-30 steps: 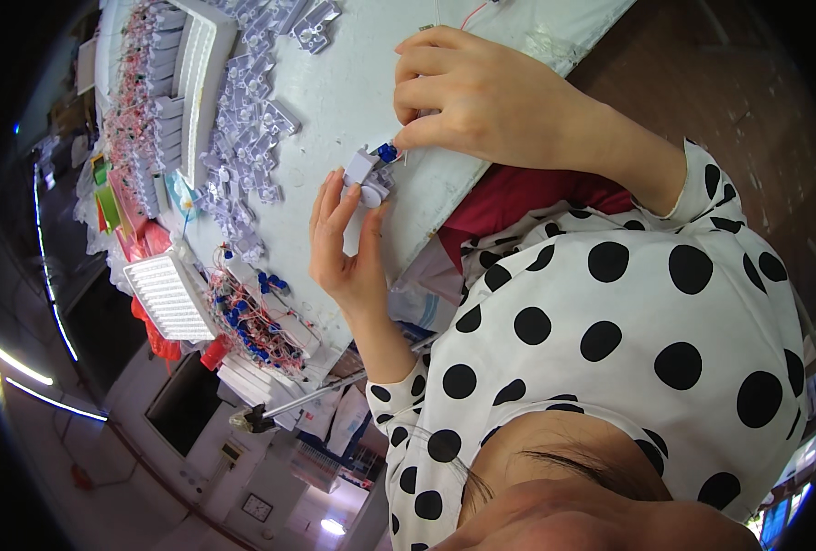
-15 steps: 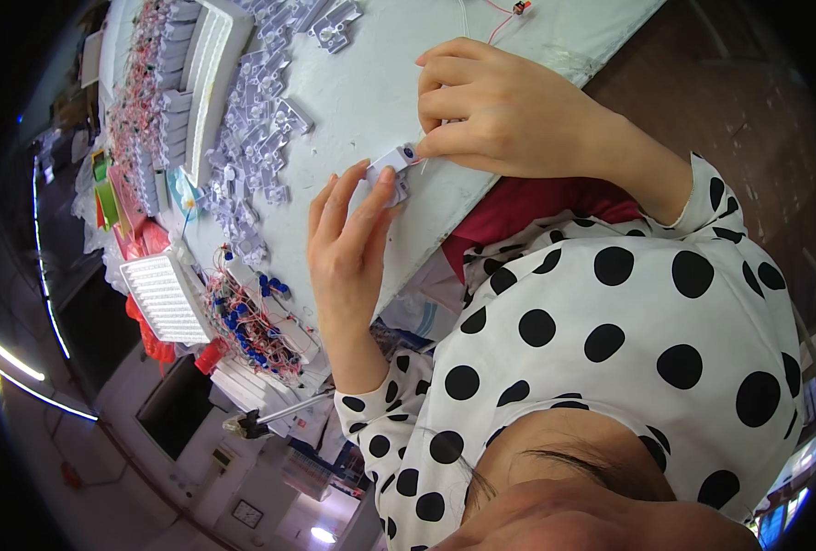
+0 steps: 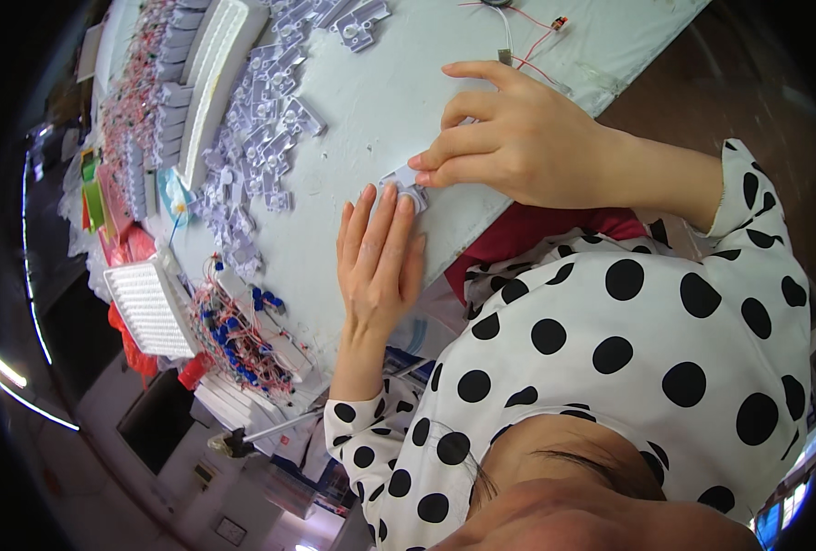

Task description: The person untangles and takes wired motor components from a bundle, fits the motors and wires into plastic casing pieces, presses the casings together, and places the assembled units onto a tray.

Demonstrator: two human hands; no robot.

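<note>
A small white plastic housing (image 3: 406, 181) lies on the table near its front edge, partly hidden by my fingers. My left hand (image 3: 374, 253) holds it down, with its fingers close together and their tips on the near left side. At the upper right of the housing, my right hand (image 3: 518, 142) has thumb and index finger closed in a pinch. What lies between those fingertips is hidden, and the other right fingers are bent. Beyond my right hand, thin red wires with a small component (image 3: 559, 23) rest on the table.
Several loose white plastic housings (image 3: 275, 129) form a long heap left of my hands. Farther left stand white trays (image 3: 220, 83) and rows of wired pieces. A white ribbed tray (image 3: 151, 308) and a tangle of red wires with blue parts (image 3: 243, 335) sit at lower left.
My left fingers have come together and lie flatter over the housing. My right fingertips have moved onto its edge, covering the dark round spot seen there before. The whole view has shifted slightly.
</note>
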